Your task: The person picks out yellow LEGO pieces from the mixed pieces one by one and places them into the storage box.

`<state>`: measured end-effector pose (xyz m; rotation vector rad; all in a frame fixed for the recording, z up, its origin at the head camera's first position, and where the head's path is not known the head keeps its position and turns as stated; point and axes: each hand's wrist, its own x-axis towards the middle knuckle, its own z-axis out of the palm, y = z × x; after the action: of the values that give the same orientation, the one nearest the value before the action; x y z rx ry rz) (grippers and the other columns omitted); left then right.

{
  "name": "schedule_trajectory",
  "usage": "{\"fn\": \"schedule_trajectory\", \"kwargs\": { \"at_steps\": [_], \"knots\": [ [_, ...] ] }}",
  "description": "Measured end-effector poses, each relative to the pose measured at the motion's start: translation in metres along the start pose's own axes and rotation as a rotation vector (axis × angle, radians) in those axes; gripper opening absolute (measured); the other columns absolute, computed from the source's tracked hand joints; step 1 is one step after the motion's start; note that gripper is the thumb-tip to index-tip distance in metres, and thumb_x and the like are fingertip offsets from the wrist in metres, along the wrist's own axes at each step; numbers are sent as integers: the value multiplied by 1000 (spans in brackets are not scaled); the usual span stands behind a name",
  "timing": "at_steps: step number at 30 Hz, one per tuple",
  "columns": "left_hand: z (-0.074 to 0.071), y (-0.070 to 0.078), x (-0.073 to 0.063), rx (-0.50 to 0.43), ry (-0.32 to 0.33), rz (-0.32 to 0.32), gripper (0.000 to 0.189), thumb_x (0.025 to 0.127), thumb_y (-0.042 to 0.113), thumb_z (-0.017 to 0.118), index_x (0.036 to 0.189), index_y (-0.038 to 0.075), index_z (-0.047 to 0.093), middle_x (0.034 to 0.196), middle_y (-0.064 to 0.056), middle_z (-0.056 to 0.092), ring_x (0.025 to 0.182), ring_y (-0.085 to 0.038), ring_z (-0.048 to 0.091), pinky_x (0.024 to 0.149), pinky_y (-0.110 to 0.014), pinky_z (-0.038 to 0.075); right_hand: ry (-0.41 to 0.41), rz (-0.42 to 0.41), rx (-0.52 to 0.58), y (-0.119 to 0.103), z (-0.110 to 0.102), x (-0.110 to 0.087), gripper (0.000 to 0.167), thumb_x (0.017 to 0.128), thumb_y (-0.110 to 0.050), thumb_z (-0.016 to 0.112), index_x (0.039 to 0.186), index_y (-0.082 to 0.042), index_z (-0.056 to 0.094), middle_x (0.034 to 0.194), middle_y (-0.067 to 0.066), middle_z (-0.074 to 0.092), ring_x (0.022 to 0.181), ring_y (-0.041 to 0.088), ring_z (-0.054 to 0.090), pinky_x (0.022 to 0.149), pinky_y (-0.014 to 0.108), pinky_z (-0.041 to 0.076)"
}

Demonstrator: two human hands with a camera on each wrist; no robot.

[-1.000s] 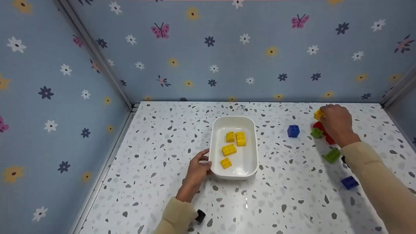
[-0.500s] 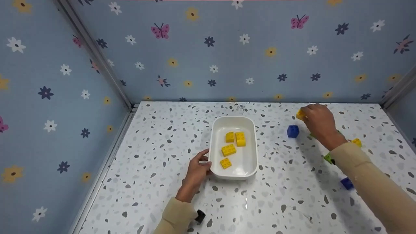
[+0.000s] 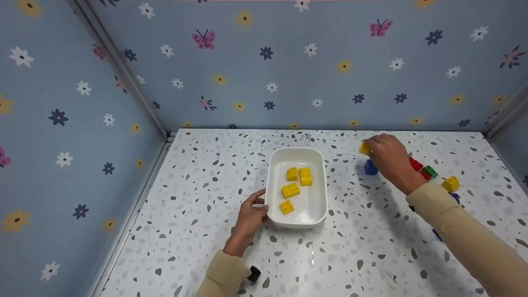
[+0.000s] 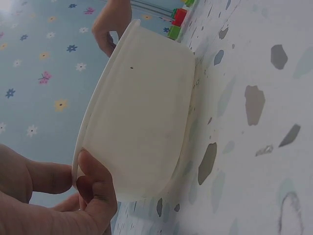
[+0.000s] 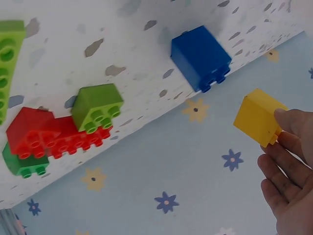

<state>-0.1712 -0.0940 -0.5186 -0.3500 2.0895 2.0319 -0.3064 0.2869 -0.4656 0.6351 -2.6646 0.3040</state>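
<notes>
A white plastic tub (image 3: 317,206) stands mid-table with several yellow toy bricks (image 3: 291,190) inside. My left hand (image 3: 249,216) pinches the tub's near left rim between thumb and fingers; the left wrist view shows the tub's outer wall (image 4: 139,107) close up. On the right side, my right hand (image 3: 390,159) pinches a yellow brick (image 5: 257,117) between thumb and fingertips, raised off the table. A blue brick (image 3: 370,167) stands on the table just below this hand in the head view.
Right of the hand lie red bricks (image 3: 414,164), a dark green brick (image 3: 430,171) and another yellow brick (image 3: 450,184). Light green bricks (image 5: 97,105) show in the right wrist view. A flower-patterned wall (image 3: 288,74) rises behind the table.
My right hand has moved left with the yellow brick, from above the red and green bricks to beside the blue one. My left hand and the tub have stayed in place.
</notes>
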Motion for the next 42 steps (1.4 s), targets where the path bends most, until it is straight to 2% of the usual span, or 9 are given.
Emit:
{"fn": "schedule_trajectory", "kwargs": {
  "at_steps": [7,16,27,35,42],
  "knots": [
    [-1,-1,0,6,-4,15,53,104,-2,54,157,3,48,124,-19,54,98,-27,66,78,-32,58,2,-57,-11,-21,4,4,27,86,8,82,112,8,74,111,25,75,105,45,67,100,57,54],
    [0,0,0,-3,7,-12,53,105,0,55,157,5,49,126,-19,54,97,-26,65,77,-31,58,16,-105,4,-44,8,7,26,87,6,82,112,5,75,113,22,76,107,42,68,101,55,55],
    [0,2,0,4,2,-18,51,106,1,55,157,8,49,127,-18,53,100,-26,64,81,-32,57,-7,-149,12,-71,10,8,28,87,2,83,114,1,77,115,18,76,109,39,69,102,53,54],
    [0,1,-1,-1,6,-14,52,106,0,55,157,6,48,129,-19,53,102,-28,66,80,-34,58,-4,-201,20,-93,13,8,28,88,-1,85,114,0,76,114,16,77,109,36,70,105,51,54],
    [0,1,-2,2,6,-8,52,106,1,55,157,6,48,128,-19,54,100,-27,65,79,-32,58,-39,-224,48,-109,18,7,27,88,-2,84,114,-2,77,112,13,77,108,34,70,106,49,53]
  ]
}}
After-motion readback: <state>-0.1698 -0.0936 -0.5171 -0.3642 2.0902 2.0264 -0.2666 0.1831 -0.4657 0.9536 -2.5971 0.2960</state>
